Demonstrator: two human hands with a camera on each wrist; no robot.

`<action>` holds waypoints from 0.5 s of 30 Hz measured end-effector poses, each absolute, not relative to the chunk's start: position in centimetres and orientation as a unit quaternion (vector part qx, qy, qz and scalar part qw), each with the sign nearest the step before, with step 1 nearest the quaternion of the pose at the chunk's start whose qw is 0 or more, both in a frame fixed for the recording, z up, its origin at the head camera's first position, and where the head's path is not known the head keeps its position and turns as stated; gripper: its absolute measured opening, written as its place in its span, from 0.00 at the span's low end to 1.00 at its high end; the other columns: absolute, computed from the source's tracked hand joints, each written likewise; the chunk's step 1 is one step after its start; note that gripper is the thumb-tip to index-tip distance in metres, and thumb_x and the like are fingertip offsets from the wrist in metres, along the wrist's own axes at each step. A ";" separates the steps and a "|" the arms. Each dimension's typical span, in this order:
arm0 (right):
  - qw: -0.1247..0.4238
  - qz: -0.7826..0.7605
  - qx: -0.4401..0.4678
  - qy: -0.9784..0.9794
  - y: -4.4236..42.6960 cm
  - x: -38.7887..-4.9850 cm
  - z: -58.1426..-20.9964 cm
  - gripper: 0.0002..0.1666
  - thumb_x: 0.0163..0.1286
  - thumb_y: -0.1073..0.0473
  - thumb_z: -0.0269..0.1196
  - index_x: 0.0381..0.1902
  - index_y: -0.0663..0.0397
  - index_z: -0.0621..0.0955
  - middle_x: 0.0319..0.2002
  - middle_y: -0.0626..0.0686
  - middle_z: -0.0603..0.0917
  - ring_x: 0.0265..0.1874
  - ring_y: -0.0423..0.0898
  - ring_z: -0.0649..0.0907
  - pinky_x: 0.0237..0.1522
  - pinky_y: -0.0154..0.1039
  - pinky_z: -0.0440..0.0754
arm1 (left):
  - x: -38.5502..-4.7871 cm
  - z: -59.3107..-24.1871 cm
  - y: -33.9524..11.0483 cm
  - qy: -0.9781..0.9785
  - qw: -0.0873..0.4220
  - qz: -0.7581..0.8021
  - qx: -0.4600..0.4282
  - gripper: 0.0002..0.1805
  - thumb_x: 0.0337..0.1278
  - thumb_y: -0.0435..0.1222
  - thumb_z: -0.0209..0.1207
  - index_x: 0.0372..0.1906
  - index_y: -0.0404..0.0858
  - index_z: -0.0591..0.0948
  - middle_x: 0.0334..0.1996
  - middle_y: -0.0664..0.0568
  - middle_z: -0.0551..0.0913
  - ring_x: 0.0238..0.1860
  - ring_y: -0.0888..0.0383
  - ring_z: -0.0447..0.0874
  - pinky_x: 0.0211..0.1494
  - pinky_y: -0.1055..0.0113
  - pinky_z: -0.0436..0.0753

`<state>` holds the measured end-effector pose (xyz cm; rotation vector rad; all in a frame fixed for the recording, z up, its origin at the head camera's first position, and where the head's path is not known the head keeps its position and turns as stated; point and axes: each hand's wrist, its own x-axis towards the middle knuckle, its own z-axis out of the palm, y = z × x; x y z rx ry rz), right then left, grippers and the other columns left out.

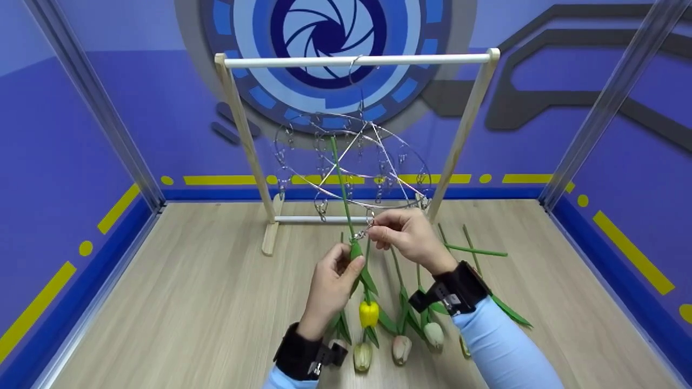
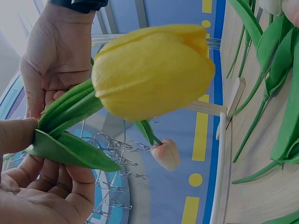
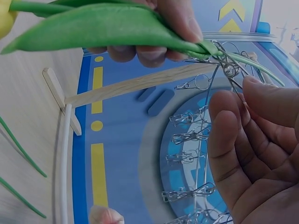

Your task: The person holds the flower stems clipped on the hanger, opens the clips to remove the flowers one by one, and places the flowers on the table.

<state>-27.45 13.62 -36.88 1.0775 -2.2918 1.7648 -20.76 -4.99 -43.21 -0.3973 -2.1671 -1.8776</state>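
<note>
My left hand [image 1: 332,286] holds a yellow tulip [image 1: 369,313] by its leaves and lower stem, flower hanging down and the bare green stem [image 1: 342,183] rising past the wire hanger [image 1: 389,161]. Between the thumb and fingers of my right hand [image 1: 408,237] is a metal wire clip [image 3: 230,70], its jaws at the stem near the leaves. Whether they are closed on the stem cannot be told. Several similar clips [image 3: 187,136] dangle from the round hanger. A pale pink tulip [image 2: 166,156] appears behind the yellow one in the left wrist view, close to the clips.
The hanger hooks over the white top bar [image 1: 421,59] of a wooden stand [image 1: 469,129]. Several pale tulips [image 1: 400,348] lie on the wooden table [image 1: 189,302] below and beside my hands. Purple-blue walls [image 1: 81,162] enclose the back and sides.
</note>
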 end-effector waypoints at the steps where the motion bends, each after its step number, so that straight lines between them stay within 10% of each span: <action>1: 0.027 0.572 0.347 -0.743 13.6 -27.4 -36.8 0.06 0.71 0.71 0.65 0.38 0.72 0.86 0.29 0.67 0.86 0.23 0.39 0.83 0.30 0.33 0.84 | -20.8 -43.2 -5.0 -0.743 0.124 -0.643 -0.138 0.08 0.74 0.35 0.60 0.45 0.32 0.79 0.34 0.49 0.78 0.32 0.59 0.72 0.38 0.70 0.70; 15: 0.030 0.578 0.324 -0.749 13.7 -27.4 -36.6 0.05 0.70 0.71 0.67 0.36 0.73 0.86 0.26 0.66 0.85 0.21 0.39 0.83 0.27 0.33 0.83 | -20.7 -43.3 -5.1 -0.739 0.139 -0.641 -0.153 0.08 0.74 0.36 0.61 0.44 0.33 0.80 0.31 0.50 0.78 0.31 0.61 0.72 0.36 0.71 0.71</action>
